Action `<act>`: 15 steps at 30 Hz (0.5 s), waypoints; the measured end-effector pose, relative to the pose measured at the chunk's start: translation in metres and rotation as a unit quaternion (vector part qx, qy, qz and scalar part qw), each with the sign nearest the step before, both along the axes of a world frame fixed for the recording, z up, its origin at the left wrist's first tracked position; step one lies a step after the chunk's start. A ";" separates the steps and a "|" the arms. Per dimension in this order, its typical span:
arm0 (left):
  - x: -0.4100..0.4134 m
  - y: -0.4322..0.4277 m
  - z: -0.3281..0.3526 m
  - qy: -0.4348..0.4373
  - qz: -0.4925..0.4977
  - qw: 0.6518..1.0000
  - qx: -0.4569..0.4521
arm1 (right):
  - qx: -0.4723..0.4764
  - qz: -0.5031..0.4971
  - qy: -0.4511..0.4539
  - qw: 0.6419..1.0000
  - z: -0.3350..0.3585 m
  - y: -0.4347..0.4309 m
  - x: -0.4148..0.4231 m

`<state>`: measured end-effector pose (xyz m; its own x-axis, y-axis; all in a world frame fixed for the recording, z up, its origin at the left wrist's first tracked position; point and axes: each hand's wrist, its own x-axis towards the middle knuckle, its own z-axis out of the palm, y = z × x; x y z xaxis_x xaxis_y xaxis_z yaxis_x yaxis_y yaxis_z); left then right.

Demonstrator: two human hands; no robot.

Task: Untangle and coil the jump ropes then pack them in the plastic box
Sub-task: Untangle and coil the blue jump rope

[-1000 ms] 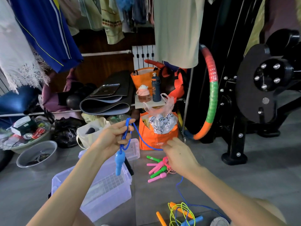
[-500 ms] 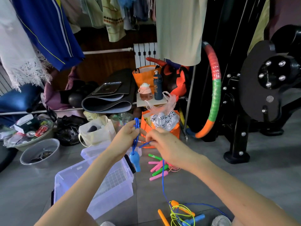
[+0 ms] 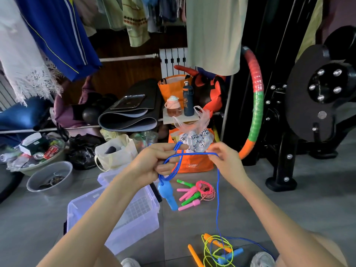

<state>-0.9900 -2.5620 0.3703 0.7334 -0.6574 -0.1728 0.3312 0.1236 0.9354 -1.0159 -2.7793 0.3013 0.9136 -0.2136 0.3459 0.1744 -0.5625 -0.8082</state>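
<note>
Blue rope (image 3: pixel 194 154) spans left hand (image 3: pixel 154 164) — right hand (image 3: pixel 227 162).

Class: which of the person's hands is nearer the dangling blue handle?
Left. The left hand grips the blue rope just above the blue handle; the right hand pinches the rope farther off, up to the handle's right.

1. The blue jump rope (image 3: pixel 192 154) is gathered in several loops in the left hand (image 3: pixel 152 166). One strand runs across to the pinching right hand (image 3: pixel 227 162), then hangs to the floor.
2. Its light-blue handle (image 3: pixel 167 195) dangles below the left hand. The second blue handle (image 3: pixel 231 254) lies on the floor.
3. The yellow-green jump rope (image 3: pixel 209 247), with orange handles, lies loosely tangled over the blue cord.
4. The pink and green handles (image 3: pixel 187 195) lie together beside a coiled pink-red cord.
5. The clear plastic box (image 3: pixel 138 226) stands open on the floor.
</note>
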 end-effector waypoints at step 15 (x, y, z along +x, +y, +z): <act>0.014 0.027 -0.020 0.066 0.052 0.996 0.014 | 0.283 0.017 -0.046 0.958 0.055 -0.010 -0.003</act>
